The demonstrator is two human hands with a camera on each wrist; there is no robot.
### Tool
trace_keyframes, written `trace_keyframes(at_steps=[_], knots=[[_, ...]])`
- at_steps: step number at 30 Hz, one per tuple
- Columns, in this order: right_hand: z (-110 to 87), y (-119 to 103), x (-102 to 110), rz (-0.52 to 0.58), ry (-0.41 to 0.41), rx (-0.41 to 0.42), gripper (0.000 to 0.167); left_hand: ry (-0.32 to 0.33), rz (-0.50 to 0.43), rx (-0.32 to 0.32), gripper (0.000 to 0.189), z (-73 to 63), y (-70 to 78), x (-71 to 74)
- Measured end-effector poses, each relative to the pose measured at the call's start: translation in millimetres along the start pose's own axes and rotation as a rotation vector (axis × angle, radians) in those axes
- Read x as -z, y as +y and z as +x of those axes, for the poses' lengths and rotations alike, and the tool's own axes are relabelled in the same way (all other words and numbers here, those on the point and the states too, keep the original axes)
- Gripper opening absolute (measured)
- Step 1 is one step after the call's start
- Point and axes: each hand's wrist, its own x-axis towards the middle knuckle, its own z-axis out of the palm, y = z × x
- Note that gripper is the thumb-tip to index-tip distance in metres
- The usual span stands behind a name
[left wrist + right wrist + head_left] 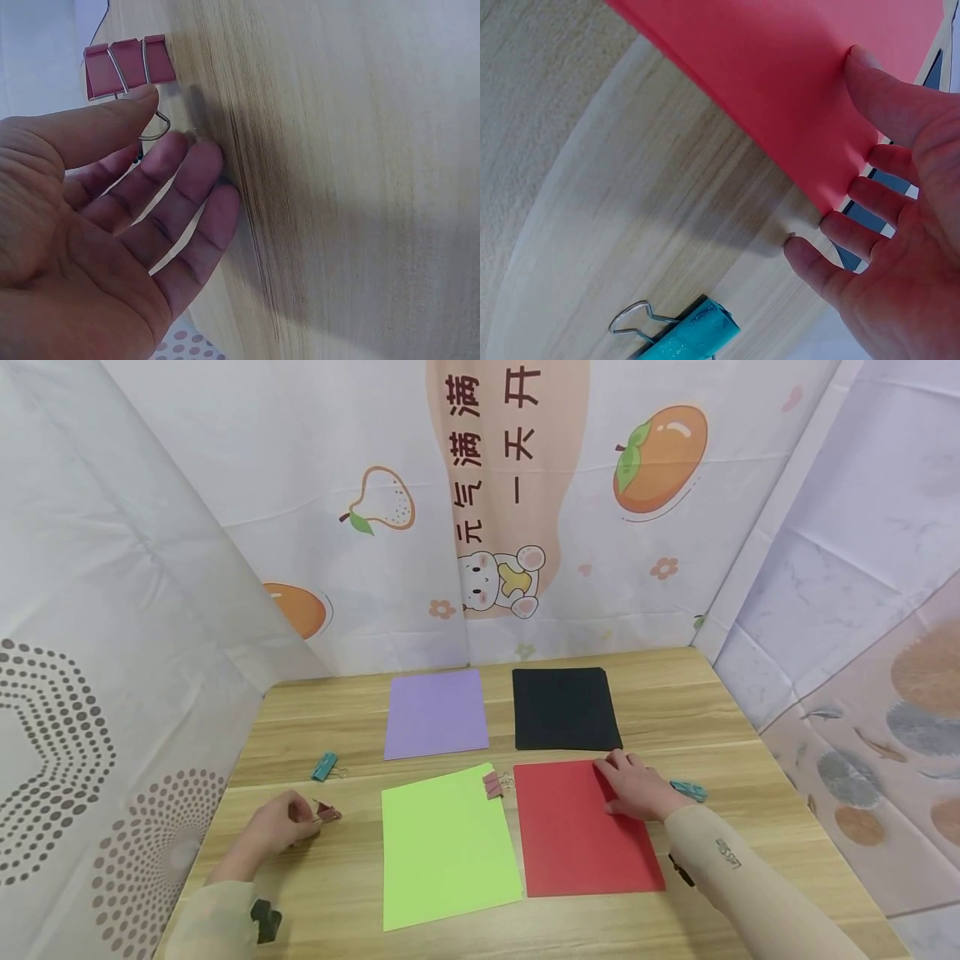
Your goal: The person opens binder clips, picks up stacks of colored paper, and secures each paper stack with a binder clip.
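My left hand (281, 821) pinches a dusky-red binder clip (131, 67) by its wire handles, thumb in front, over the left part of the table. In the right wrist view, my right hand (907, 195) has its thumb on the top face of a stack of red paper (757, 82). Its other fingers are spread, with several fingertips at the stack's edge near a corner. Left of the red stack lies yellow-green paper (450, 852), with a pink binder clip (492, 785) at its upper right corner. A teal binder clip (687, 790) lies just right of my right hand.
Purple paper (437, 714) and a black paper stack (566, 710) lie side by side at the back of the wooden table (337, 893). Another teal binder clip (325, 766) sits beyond my left hand. Printed cloth (360, 602) hangs behind the table and along both sides.
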Motion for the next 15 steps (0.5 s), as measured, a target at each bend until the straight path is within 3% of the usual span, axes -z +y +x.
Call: trace_keyframes(at_steps=[9, 15], knots=[[0.0, -0.5, -0.5, -0.008, -0.005, -0.007, 0.080, -0.010, 0.021, -0.052, 0.067, 4.7, -4.6, 1.0], [0.8, -1.0, -1.2, -0.021, -0.007, -0.016, 0.081, -0.009, 0.043, -0.105, 0.068, 2.8, -7.1, -1.3]])
